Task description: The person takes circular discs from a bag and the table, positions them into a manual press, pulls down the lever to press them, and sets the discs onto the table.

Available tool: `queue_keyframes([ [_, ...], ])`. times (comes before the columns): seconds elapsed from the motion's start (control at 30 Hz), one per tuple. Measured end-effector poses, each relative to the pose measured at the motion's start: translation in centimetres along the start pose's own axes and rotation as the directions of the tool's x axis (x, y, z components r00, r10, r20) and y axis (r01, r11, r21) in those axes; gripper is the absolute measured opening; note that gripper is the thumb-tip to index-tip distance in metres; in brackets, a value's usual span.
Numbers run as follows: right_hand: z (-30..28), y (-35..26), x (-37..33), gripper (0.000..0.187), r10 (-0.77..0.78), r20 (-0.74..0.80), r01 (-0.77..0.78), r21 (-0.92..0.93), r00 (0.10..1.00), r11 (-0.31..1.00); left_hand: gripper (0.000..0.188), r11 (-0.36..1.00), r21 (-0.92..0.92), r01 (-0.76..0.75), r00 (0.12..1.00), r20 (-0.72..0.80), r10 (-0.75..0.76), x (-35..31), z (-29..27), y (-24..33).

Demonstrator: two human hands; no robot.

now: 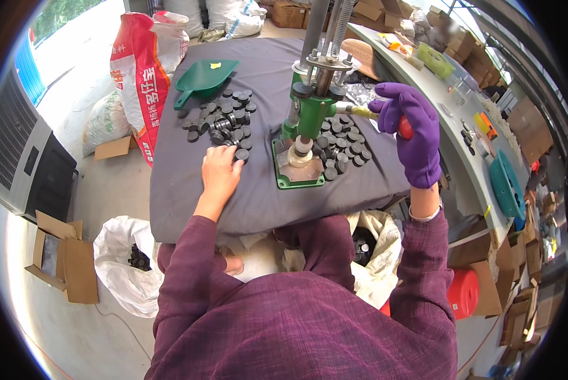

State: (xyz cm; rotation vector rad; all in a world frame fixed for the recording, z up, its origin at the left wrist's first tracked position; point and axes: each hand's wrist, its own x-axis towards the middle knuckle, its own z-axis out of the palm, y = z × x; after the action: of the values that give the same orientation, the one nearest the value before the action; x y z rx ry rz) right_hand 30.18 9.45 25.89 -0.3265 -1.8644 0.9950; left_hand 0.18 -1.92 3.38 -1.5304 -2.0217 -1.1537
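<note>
My bare left hand (220, 171) is at the near edge of a loose pile of black round caps (224, 118) on the table. One black cap (241, 154) sits between its thumb and forefinger. My right hand (412, 130), in a purple knitted glove, is raised to the right and curls round the red knob (405, 128) of a lever (362, 112). That lever joins a green hand press (312, 117) in the middle. A cap with a pale part (303, 145) stands under the press, over a metal seat. More black caps (343, 145) lie right of the press.
A green dustpan (207, 78) lies behind the left pile on the grey-clothed table (258, 202). White sacks (122, 288) with black pieces stand below on both sides. A long bench (436, 95) runs along the right; a cardboard box (62, 259) and grey cooler (27, 139) stand left.
</note>
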Motion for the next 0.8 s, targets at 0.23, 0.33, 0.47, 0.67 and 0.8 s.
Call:
queue_keyframes([
  [0.23,0.0,0.0,0.4,0.036,0.013,0.004,-0.013,0.094,1.000,0.995,0.033,0.956,0.219,-0.194,0.967,0.205,0.150,0.9,1.7,0.6],
  [0.33,0.0,-0.1,0.4,0.036,-0.004,0.008,0.004,0.078,1.000,0.997,0.031,0.968,0.209,-0.137,0.976,0.198,0.095,1.0,2.3,0.8],
  [0.47,-0.3,0.1,0.2,0.036,-0.010,0.012,0.009,0.132,1.000,0.991,0.033,0.976,0.151,-0.157,0.981,0.135,0.137,0.9,3.1,0.7],
  [0.67,0.3,0.0,0.1,0.043,0.009,-0.034,-0.008,0.020,0.999,1.000,0.044,0.992,-0.118,0.037,0.998,0.054,-0.031,0.1,2.1,4.0],
  [0.8,0.2,-0.1,0.3,0.042,-0.018,-0.018,0.018,0.015,1.000,1.000,0.061,0.869,-0.457,0.188,0.981,0.128,-0.145,-0.2,2.1,7.0],
])
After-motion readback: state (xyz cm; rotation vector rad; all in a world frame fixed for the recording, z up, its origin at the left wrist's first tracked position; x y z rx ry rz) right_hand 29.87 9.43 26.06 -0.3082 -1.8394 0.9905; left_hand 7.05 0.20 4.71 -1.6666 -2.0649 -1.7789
